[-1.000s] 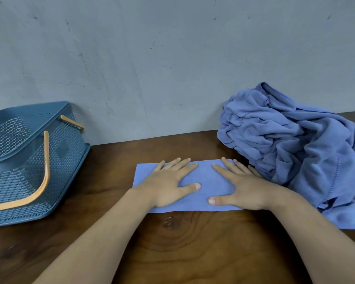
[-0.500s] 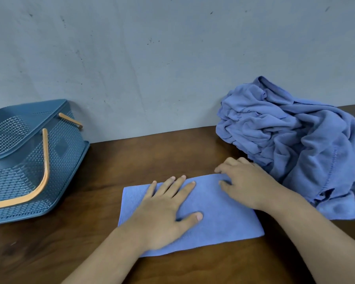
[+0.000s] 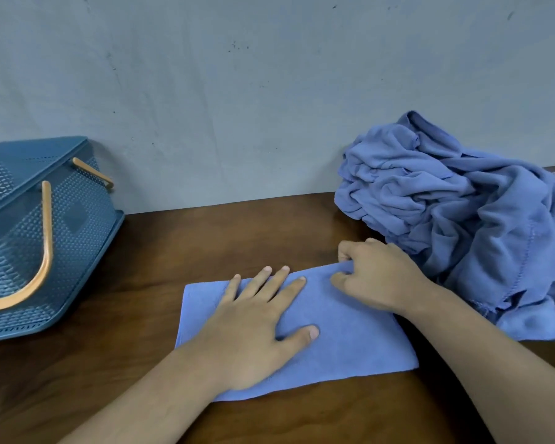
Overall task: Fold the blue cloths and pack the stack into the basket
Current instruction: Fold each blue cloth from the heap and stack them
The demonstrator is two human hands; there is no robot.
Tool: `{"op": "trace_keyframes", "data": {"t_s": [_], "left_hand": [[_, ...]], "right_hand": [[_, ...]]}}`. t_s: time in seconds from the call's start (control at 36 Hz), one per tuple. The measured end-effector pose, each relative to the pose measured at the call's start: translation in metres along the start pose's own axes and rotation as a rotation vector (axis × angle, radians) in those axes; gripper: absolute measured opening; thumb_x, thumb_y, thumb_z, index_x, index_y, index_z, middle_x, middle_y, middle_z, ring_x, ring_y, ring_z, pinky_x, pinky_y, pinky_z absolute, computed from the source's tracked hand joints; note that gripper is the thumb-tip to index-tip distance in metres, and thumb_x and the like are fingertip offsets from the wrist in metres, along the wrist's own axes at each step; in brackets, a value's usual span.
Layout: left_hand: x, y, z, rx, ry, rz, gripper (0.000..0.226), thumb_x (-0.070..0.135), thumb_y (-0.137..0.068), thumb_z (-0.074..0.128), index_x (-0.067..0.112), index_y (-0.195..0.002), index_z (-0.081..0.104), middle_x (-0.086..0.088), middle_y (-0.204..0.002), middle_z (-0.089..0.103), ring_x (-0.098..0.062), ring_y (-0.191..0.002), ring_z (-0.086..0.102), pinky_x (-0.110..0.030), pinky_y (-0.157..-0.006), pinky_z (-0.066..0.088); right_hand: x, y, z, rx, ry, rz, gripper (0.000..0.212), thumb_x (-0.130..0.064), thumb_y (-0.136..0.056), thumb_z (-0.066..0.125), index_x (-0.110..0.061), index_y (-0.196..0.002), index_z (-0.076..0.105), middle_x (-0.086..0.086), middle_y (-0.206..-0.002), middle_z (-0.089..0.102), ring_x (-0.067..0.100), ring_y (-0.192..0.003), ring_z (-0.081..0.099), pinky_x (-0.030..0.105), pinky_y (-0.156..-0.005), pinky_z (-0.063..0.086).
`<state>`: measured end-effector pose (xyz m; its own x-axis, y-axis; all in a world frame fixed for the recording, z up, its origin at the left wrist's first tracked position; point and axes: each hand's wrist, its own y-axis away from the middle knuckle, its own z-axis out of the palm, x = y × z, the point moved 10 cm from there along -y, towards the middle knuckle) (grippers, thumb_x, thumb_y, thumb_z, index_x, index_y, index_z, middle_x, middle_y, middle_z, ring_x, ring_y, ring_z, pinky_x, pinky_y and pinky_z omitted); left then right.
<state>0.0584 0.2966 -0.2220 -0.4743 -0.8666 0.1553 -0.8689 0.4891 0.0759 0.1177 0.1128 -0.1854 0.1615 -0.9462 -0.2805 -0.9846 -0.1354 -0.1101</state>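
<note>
A folded blue cloth (image 3: 350,344) lies flat on the wooden table (image 3: 173,251) in front of me. My left hand (image 3: 257,328) presses on its left half with fingers spread and straight. My right hand (image 3: 378,277) pinches the cloth's far right corner, fingers curled. A crumpled pile of blue cloths (image 3: 462,213) sits at the right against the wall, just beyond my right hand. The teal plastic basket (image 3: 77,219) with orange handles stands tilted at the far left, its inside mostly out of sight.
A grey wall (image 3: 269,91) runs along the table's back edge. Bare wood shows between the basket and the flat cloth. The pile's loose edge hangs down to my right forearm.
The flat cloth has slid nearer to me and turned slightly. My right hand went from lying flat on it to pinching its far right corner. My left hand stays pressed flat.
</note>
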Motion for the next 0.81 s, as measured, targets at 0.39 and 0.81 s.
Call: {"op": "trace_keyframes", "data": {"t_s": [0.39,0.81], "left_hand": [[0.000,0.000,-0.001,0.021,0.025,0.002,0.080,0.084,-0.096,0.017,0.051,-0.164,-0.009,0.023,-0.172,-0.018,-0.003,-0.158,-0.022,-0.050,-0.131,-0.008],[-0.017,0.014,-0.021,0.120,0.151,0.019,0.066,0.076,-0.099,0.039,0.050,-0.159,0.031,0.036,-0.167,0.018,0.015,-0.154,0.003,-0.023,-0.128,0.007]], "right_hand": [[0.010,0.053,-0.001,-0.144,-0.639,0.005,0.028,-0.026,-0.098,0.070,-0.042,-0.120,0.062,0.007,-0.105,0.068,0.032,-0.098,0.067,0.058,-0.090,0.057],[0.043,0.057,-0.001,-0.188,-0.746,0.116,0.046,-0.025,-0.102,0.070,-0.049,-0.141,0.061,-0.025,-0.140,0.059,-0.005,-0.123,0.060,0.031,-0.109,0.052]]}}
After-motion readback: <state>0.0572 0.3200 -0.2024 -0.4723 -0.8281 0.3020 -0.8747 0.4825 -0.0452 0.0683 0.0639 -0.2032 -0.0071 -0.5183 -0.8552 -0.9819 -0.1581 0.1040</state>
